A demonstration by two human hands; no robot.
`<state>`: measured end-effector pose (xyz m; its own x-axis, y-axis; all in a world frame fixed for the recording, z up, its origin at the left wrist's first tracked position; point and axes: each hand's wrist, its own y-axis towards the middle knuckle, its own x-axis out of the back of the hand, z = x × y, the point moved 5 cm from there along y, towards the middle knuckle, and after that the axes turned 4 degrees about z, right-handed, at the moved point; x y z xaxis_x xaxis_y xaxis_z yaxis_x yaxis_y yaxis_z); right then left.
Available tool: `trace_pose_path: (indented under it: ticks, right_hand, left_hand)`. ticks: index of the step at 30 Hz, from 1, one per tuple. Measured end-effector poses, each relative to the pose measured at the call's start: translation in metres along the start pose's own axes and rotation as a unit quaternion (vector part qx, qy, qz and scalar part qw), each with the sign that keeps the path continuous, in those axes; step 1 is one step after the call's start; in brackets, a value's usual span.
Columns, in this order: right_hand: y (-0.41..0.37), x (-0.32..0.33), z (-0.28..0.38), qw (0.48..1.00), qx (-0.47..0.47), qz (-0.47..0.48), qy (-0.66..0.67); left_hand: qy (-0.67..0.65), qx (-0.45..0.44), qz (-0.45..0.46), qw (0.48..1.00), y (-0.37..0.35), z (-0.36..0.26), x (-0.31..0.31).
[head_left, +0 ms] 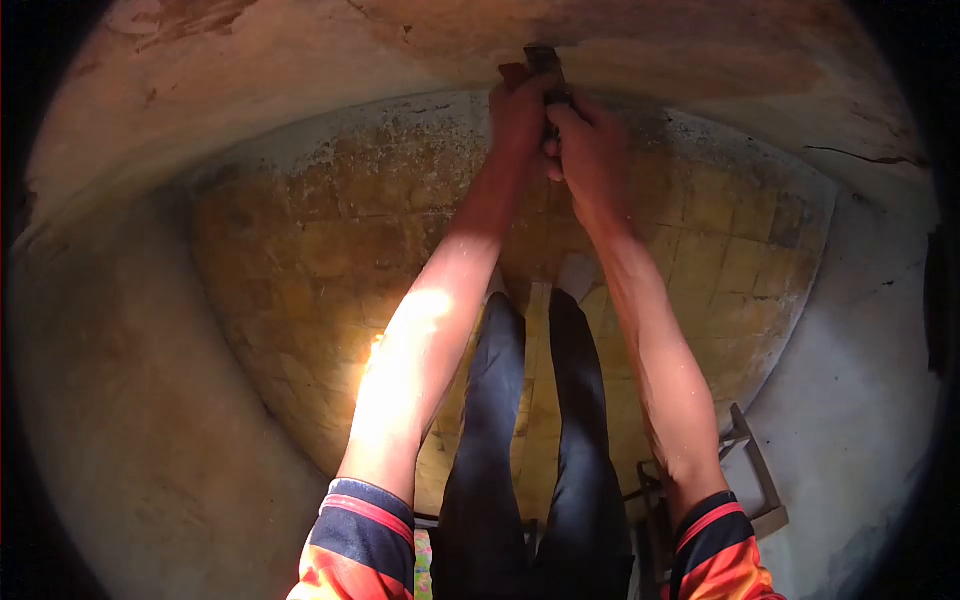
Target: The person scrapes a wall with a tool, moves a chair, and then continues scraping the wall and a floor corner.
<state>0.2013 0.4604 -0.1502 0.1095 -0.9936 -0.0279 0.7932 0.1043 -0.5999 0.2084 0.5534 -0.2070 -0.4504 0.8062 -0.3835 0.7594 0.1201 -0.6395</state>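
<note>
Far out in front of me, both hands are closed around a dark, flat-bladed scraper, its wide end up against the wall. My left hand grips it from the left, close below the blade. A small reddish-brown piece shows beside the left fingers; what it is I cannot tell. My right hand wraps the lower part of the scraper from the right, thumb on top. Most of the handle is hidden by my fingers.
Below lies a yellowish tiled floor, with whitish specks along the wall's foot. My bare feet stand close to that wall. Side walls rise left and right. A dark-framed piece of furniture stands at lower right, near my right elbow. Sunlight falls across my left forearm.
</note>
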Motion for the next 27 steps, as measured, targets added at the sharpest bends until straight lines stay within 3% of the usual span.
trace_pose_path:
  ticks: [4,7,10,13,16,20,23,27]
  right_hand:
    - [-0.005,-0.005,0.001,0.999,-0.004,-0.029,0.018]
    - [-0.001,-0.004,0.016,0.999,-0.010,0.006,0.035]
    - [0.024,-0.010,0.001,0.999,0.001,0.002,-0.054]
    - [0.011,-0.004,0.004,0.998,0.010,-0.025,-0.051]
    - [0.016,-0.004,-0.013,0.987,0.084,-0.044,-0.133]
    - [0.008,0.007,-0.007,0.996,-0.008,0.023,-0.089]
    - [-0.016,0.019,0.015,0.991,-0.025,0.079,-0.109]
    - [-0.067,0.053,0.012,0.980,-0.064,0.099,-0.161]
  left_hand:
    - [0.004,-0.036,-0.042,0.998,0.004,0.005,0.002]
    - [-0.006,-0.024,-0.058,0.998,0.011,-0.012,-0.004]
    - [-0.032,0.007,-0.057,0.998,0.004,-0.004,-0.002]
    - [-0.023,-0.025,-0.059,0.998,0.006,-0.007,-0.004]
    - [-0.015,-0.012,-0.073,0.997,0.002,0.000,0.004]
    - [-0.043,0.001,-0.049,0.998,-0.005,0.007,-0.003]
    - [0.060,0.045,-0.054,0.996,-0.023,0.008,-0.004]
    - [-0.068,-0.014,-0.052,0.996,-0.074,0.024,-0.021]
